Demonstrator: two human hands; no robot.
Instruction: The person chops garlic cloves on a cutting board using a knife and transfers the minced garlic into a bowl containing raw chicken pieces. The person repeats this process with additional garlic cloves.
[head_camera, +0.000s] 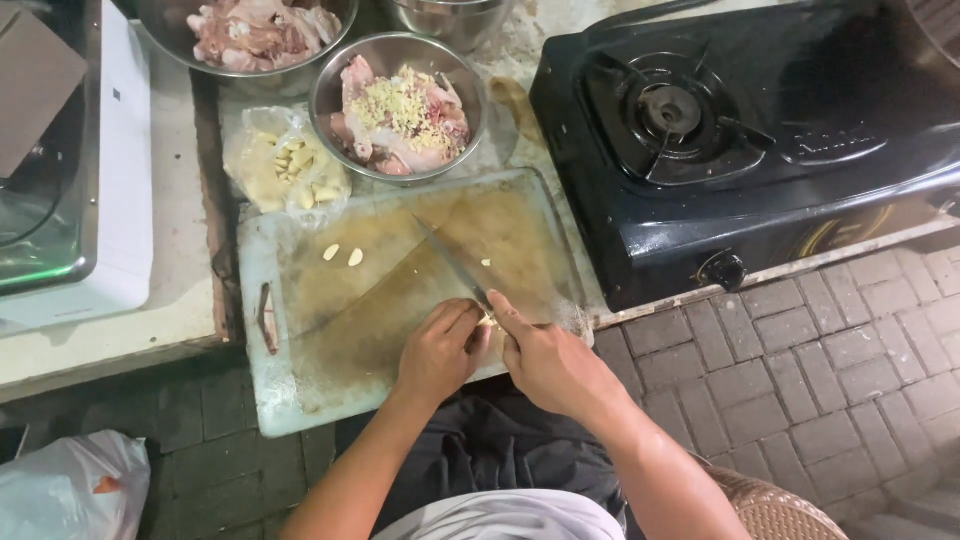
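While the right hand (548, 362) gripped the knife (455, 262), the left hand (440, 350) pinned a garlic clove (487, 320) on the near-right cutting board (300, 300).

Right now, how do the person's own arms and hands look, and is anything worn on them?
Both forearms are bare up to the bottom edge of the picture: no sleeves show. The left hand and the right hand are without gloves. I see no watch, bracelet or ring on them. A pale grey garment shows between the arms, with a dark cloth above it.

Both hands (495, 350) slicing garlic (487, 320) with knife (455, 262) (on cutting board (300, 300)).
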